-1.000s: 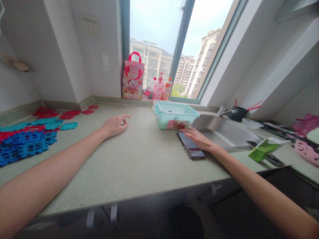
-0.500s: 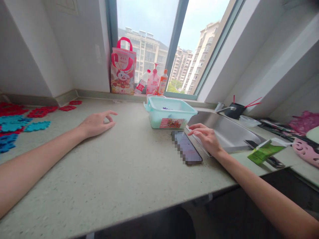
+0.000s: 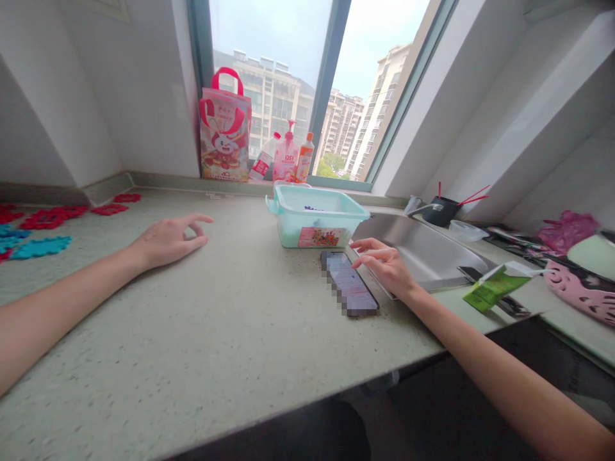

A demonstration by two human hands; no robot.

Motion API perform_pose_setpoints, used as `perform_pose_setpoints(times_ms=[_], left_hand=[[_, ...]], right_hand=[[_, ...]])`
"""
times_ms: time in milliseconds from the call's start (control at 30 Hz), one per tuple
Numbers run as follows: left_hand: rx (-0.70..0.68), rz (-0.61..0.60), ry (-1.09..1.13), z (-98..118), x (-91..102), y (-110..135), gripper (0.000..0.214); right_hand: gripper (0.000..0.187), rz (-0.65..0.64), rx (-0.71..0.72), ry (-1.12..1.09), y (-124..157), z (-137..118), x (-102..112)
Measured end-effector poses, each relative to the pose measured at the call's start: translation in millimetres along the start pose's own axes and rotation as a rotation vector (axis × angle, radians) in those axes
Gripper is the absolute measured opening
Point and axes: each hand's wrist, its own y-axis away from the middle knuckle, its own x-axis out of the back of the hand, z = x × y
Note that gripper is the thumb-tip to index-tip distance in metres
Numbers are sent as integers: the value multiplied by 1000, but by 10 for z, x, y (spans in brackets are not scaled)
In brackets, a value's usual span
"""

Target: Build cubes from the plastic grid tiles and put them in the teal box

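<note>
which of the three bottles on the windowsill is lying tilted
The clear bottle with the red label, leftmost, beside the rabbit bag; the pink pump bottle and orange bottle stand upright.

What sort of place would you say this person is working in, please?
Most likely a home kitchen: a steel sink with a tap is set into the stone counter, and detergent bottles stand on the windowsill.

The single head-worn camera looked forward and down from close range onto the counter (image 3: 230,333), which filled the lower left and centre of the frame. It faced the window (image 3: 307,83) at upper centre. Both forearms entered from the bottom corners. The sink (image 3: 423,253) lay at centre right. No second view was supplied.
</note>
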Motion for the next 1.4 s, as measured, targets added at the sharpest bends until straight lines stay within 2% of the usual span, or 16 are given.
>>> perform_pose_setpoints(times_ms=[67, 233, 300, 467, 567, 733, 833, 900, 1100, 1400], left_hand=[[4, 7, -3, 7, -5, -2, 57], [4, 24, -27, 6, -23, -8, 56], [4, 24, -31, 4, -26, -7, 55], [12, 13, -19, -3, -25, -6, 55], [1, 14, -12, -18, -29, -11, 55], [-2, 25, -11, -50, -46, -19, 53], [-10, 21, -10, -56, -52, -25, 52], [-7, 19, -12, -51, -51, -27, 52], [8, 16, -19, -8, -33, -12, 55], [12, -11, -7, 16, -3, -7, 59]], right_hand=[[35, -11, 51, -38, 17, -16, 9], [43, -181, 184, -47, 98, -102, -13], [44, -205, 208, -36, 121, -115, -31], [43, -177, 207, -5, 114, -78, -54], [40, -212, 199, 19, 99, -61, -51], [38, -174, 200, 10, 113, -82, 13], [40, -207, 220, 10, 114, -91, 54], [39, -210, 195, 54, 100, -78, 54], [34, -94, 48, 153, 55, 20, 1], [33, -84, 49, 113, 50, 59, -5]])
